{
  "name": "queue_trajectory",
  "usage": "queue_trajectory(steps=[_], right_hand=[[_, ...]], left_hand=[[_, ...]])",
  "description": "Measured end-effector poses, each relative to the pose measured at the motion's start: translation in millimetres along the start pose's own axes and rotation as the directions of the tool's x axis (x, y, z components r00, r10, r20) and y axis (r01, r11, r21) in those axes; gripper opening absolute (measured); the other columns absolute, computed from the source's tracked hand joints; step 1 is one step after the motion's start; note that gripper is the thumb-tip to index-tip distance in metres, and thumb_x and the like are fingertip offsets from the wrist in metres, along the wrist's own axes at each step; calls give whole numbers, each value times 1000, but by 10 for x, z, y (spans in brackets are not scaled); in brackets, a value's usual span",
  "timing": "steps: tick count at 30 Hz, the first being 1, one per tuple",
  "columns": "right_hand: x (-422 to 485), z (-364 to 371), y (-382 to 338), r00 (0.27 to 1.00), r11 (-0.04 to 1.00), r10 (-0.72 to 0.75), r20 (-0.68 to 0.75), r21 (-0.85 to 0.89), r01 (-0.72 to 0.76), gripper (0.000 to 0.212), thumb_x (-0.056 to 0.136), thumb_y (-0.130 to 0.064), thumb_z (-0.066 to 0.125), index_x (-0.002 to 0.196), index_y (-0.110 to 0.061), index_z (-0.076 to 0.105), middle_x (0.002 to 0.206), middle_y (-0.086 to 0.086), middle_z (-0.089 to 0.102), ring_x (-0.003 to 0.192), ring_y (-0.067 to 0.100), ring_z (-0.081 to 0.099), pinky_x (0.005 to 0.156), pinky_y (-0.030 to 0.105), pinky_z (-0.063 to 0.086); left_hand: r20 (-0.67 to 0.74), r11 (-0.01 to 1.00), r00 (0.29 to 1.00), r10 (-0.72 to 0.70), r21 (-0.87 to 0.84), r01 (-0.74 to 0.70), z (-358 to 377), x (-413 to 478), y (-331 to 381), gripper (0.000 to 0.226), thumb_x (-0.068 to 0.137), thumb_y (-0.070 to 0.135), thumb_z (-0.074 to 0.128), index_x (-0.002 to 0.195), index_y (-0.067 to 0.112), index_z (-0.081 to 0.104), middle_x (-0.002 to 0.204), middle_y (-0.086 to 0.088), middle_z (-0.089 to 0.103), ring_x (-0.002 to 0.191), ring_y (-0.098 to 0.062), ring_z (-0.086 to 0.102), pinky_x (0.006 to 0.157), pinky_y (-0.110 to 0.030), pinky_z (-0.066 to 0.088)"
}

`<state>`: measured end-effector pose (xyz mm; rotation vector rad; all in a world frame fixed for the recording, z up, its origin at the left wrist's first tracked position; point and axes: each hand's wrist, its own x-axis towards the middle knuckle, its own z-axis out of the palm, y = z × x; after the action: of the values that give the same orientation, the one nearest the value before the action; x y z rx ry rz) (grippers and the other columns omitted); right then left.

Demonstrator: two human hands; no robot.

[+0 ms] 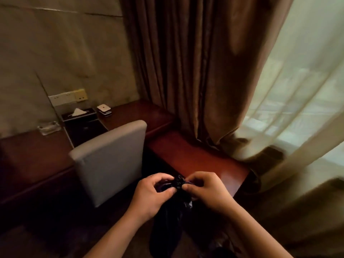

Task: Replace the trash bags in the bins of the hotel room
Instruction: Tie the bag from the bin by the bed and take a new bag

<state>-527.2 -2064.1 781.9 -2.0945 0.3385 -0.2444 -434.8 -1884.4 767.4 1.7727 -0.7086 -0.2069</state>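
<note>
A black trash bag (170,226) hangs down in front of me at the bottom middle of the head view. Its bunched, twisted top sits between my two hands. My left hand (154,192) pinches the gathered plastic from the left, fingers curled around it. My right hand (206,189) grips the same bunched top from the right with thumb and fingertips. The bag's lower part fades into the dark floor. No bin is visible.
A grey upholstered chair (109,161) stands pushed against a dark wooden desk (33,151). A reddish side table (197,159) lies just beyond my hands. Tissue box (79,113), glass ashtray (48,127) and wall sockets (68,96) are at the back. Brown curtain (195,71) and sheer curtain (297,90) hang right.
</note>
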Motion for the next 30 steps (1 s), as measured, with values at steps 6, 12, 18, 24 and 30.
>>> queue_trajectory(steps=[6,12,18,24,30], right_hand=[[247,396,-211,961,979,-168,218,-76,188,9,82,-36,75,85,-27,73,78,-6,75,71,5,70,74,43,58],[294,1078,-533,888,947,-293,355,-20,321,11,79,-34,78,80,-26,71,77,-7,70,73,4,68,72,41,58],[310,1926,-984,763,917,-372,530,78,392,11,80,-35,77,80,-25,71,75,-5,73,69,11,70,71,46,59],[200,2832,-1613,619,873,-434,655,136,469,16,83,-34,75,78,-21,67,73,1,69,66,13,63,65,38,52],[-37,3791,-2254,486,856,-460,743,226,465,16,82,-30,76,76,-20,66,68,-3,65,63,6,58,63,34,47]], left_hand=[[-247,987,962,-113,82,137,-350,-386,-113,35,73,7,83,86,38,72,92,14,75,89,0,69,80,-15,50],[-457,962,871,-180,105,253,-828,-953,-194,32,73,15,84,84,42,71,92,9,74,88,-2,69,79,-20,53],[-597,916,758,-261,94,389,-1474,-1502,-302,29,77,17,82,88,41,69,88,9,72,83,-4,68,73,-21,54],[-697,883,657,-288,71,463,-2244,-2055,-438,31,79,16,80,88,42,67,92,8,70,85,-4,66,69,-11,48],[-779,858,524,-343,-33,513,-2961,-2712,-495,26,82,16,77,93,37,66,95,11,67,92,-8,64,72,-14,46]])
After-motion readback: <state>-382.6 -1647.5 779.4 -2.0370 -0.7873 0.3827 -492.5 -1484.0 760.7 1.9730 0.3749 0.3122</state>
